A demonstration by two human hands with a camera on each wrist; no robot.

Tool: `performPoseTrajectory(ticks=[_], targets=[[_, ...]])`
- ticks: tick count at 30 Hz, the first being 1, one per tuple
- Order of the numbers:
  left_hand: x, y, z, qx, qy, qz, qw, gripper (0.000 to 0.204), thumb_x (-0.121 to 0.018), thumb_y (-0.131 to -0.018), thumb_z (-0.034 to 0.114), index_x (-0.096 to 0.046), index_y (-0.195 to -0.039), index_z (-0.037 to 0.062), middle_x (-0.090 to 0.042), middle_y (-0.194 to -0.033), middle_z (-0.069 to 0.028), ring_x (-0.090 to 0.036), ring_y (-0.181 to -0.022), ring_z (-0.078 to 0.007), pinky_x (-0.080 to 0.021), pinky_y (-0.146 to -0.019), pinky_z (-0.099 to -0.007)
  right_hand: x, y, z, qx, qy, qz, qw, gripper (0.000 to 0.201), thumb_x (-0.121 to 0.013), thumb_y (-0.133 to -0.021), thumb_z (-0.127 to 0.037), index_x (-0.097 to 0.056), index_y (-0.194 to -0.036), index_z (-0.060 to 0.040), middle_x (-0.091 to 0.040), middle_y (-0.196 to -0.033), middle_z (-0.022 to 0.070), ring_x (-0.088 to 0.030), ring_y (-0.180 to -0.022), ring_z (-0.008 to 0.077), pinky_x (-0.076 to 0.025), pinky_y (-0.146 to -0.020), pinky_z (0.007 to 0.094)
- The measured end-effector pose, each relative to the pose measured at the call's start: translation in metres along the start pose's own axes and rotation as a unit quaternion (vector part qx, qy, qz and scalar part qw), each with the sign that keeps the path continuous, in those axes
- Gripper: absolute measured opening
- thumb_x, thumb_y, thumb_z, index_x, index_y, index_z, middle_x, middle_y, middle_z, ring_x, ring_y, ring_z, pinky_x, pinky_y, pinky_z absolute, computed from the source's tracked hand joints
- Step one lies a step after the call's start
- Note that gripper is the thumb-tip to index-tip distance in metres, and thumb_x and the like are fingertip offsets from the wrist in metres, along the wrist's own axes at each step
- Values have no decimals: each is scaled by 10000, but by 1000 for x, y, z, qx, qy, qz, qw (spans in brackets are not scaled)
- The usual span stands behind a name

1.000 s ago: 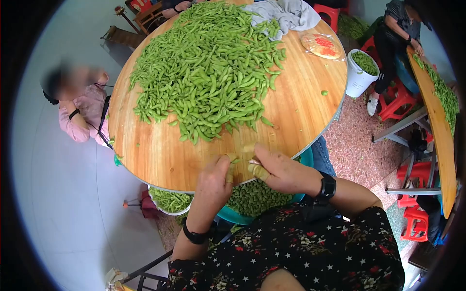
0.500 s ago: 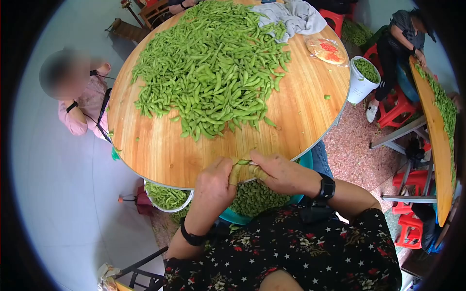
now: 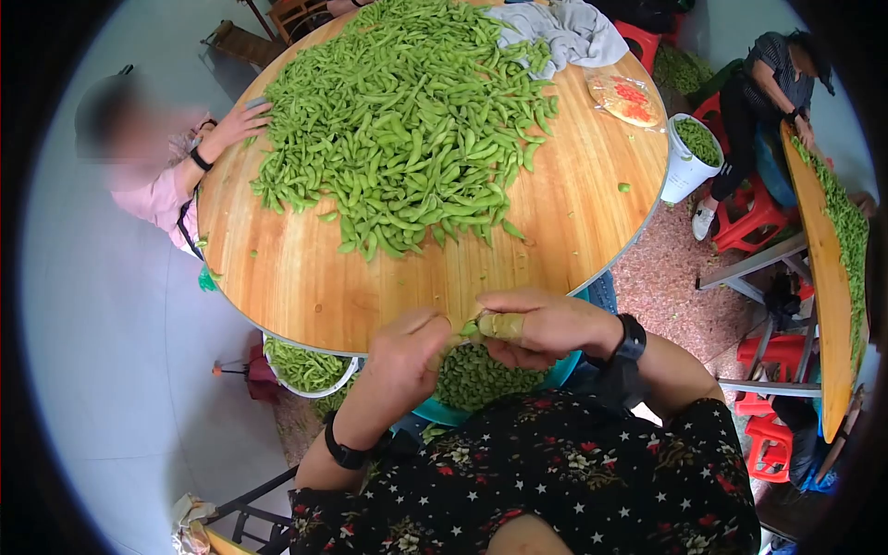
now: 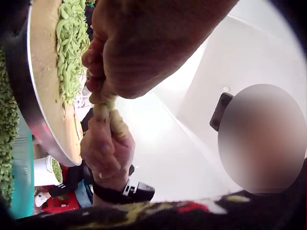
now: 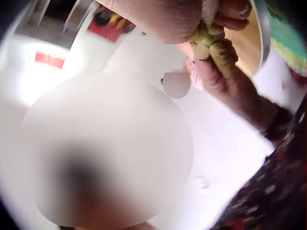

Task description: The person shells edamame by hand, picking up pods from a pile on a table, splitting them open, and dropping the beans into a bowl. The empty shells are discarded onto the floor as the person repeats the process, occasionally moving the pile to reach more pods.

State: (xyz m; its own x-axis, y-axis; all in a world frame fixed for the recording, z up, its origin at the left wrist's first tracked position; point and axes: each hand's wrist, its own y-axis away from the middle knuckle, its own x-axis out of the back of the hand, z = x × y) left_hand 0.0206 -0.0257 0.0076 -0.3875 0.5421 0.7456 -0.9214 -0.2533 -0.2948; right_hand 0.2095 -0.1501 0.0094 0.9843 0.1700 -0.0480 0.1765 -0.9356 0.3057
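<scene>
In the head view a green pod [image 3: 470, 327] is pinched between both hands, just off the near edge of the round table. The left hand [image 3: 407, 356] grips its left end with curled fingers. Wrapped in yellowish tape, fingers of the right hand [image 3: 546, 328] hold the other end. The right wrist view shows the pod [image 5: 205, 37] between the taped fingertips of both hands. Below them sits a teal basin [image 3: 561, 370] of shelled green beans [image 3: 481, 379]. A large heap of pods [image 3: 398, 129] covers much of the table [image 3: 370, 305].
A white bucket of pods [image 3: 310, 368] stands below the table's left edge, another white bucket [image 3: 683, 171] at the right. A grey cloth [image 3: 573, 37] and a wrapped round item [image 3: 624, 100] lie on the table. One person [image 3: 157, 185] sits left, another [image 3: 777, 83] works at a second table [image 3: 823, 277].
The hands have come together on a pod and moved slightly down toward the body. The person at left has lowered a hand onto the edge of the pod heap.
</scene>
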Motion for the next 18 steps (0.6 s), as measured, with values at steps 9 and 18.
performPoseTrajectory(ticks=[9,18], targets=[[-17,6,5,-86,-222,80,968,215,-607,-614,22,-570,-826,13,-493,-778,-103,-527,-670,-263,-425,-561,-371,-27,-19,19,27,-78,85,993,181,-496,-962,-253,-531,-985,-77,-551,-701,32,-488,-469,84,-368,-398,223],[-9,11,16,-88,-188,102,973,246,-627,-618,-51,-596,-858,-9,-558,-865,-137,-548,-681,-280,-455,-569,-362,-30,-28,34,2,-227,93,969,132,-452,-966,-154,-537,-1042,-88,-498,-672,-6,-403,-441,57,-296,-369,220]])
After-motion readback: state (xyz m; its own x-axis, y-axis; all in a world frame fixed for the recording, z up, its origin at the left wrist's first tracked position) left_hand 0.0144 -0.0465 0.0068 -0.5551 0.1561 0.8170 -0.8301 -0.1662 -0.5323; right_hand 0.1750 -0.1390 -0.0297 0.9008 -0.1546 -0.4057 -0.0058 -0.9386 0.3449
